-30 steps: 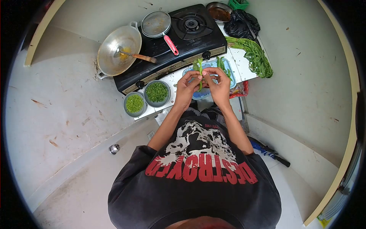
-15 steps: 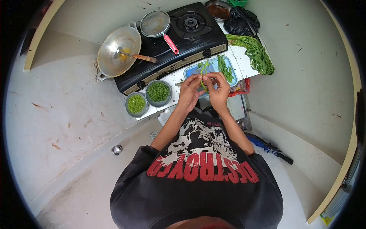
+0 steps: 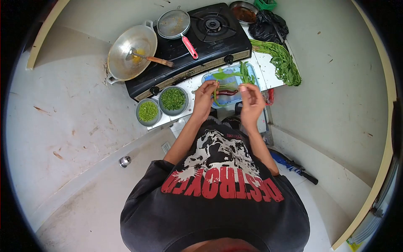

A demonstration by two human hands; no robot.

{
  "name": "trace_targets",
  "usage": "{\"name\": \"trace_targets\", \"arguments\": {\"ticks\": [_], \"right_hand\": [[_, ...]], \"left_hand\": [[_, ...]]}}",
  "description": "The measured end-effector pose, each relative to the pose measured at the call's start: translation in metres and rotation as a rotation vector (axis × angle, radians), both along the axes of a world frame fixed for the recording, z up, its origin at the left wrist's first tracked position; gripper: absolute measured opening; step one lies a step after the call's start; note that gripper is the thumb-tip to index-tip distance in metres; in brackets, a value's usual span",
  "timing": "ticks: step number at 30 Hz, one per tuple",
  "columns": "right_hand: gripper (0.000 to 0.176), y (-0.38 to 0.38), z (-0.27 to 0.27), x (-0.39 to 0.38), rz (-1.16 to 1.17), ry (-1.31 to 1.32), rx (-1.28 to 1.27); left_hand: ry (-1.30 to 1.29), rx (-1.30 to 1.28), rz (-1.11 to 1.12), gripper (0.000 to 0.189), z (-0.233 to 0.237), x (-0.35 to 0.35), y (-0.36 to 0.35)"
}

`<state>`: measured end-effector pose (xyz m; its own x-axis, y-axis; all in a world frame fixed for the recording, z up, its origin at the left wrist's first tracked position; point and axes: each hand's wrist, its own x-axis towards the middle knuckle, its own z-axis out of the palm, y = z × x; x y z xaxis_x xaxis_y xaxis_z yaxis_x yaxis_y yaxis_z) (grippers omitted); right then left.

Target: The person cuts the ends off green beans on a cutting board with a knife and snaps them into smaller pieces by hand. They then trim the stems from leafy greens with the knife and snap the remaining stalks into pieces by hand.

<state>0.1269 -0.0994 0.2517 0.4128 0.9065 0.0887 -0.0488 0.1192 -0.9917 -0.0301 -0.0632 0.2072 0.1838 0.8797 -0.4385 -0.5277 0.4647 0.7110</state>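
Note:
Over a blue tray (image 3: 257, 78), my left hand (image 3: 203, 101) pinches a thin green leafy stem (image 3: 215, 97) between thumb and fingers. My right hand (image 3: 252, 103) is apart from it, on the tray's right side, with thumb and fingertips drawn together; whatever is in that pinch, if anything, is too small to make out. Between the hands, a dark red handle-like object (image 3: 227, 92) lies in the tray. Loose green leaves (image 3: 247, 73) rest at the tray's far right part.
Behind the tray stands a black gas stove (image 3: 184, 63) with a wok (image 3: 121, 63) and a strainer (image 3: 173, 24). Two bowls of chopped greens (image 3: 173, 99) (image 3: 147, 112) sit at left. A bundle of leafy stalks (image 3: 285, 67) and a black plastic bag (image 3: 268, 27) lie at right.
My hands were together on the green stem. The right hand has moved away to the right, while the left still holds the stem and has shifted slightly left.

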Motion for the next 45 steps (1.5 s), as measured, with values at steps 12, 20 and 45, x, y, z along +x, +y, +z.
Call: {"name": "trace_targets", "arguments": {"ticks": [12, 20, 45], "right_hand": [[0.018, 0.062, -0.021, 0.110, 0.060, -0.436, -0.216], [0.023, 0.069, -0.114, 0.132, 0.171, -0.877, -0.407], [0.016, 0.030, -0.019, -0.002, 0.380, 0.006, -0.125]], "left_hand": [[0.114, 0.020, -0.002, 0.020, 0.010, -0.016, -0.002], [0.116, 0.068, 0.045, 0.024, 0.014, -0.012, -0.005], [0.126, 0.250, -0.017, 0.015, 0.023, 0.006, -0.007]]}}
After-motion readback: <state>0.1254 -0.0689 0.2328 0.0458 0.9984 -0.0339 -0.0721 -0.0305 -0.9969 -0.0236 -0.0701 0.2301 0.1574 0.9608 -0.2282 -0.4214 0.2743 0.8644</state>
